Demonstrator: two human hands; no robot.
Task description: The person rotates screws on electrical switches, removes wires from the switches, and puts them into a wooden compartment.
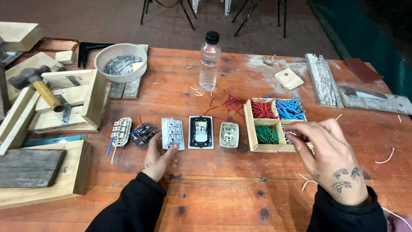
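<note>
My left hand (pixel 158 160) holds a grey switch module (pixel 172 133) by its lower edge, flat on the wooden table (pixel 223 189). My right hand (pixel 330 157) reaches over the lower right compartment of a wooden divided box (pixel 253 129), fingers bent into it; what they pinch is hidden. The box holds red wires (pixel 262 109), blue wires (pixel 289 108) and green wires (pixel 267 134). In a row beside the module lie a black-and-white socket frame (pixel 201 132), a cream socket insert (pixel 229 135), a clear-cased part (pixel 143 134) and a cream terminal block (pixel 121 131).
A clear plastic bottle (pixel 210 60) stands at mid table. A white bowl of nails (pixel 121 62) sits at back left beside a hammer (pixel 40 86) on wooden frames. Loose red wires (pixel 229 101) lie near the box. Weathered boards (pixel 324 79) lie at the right.
</note>
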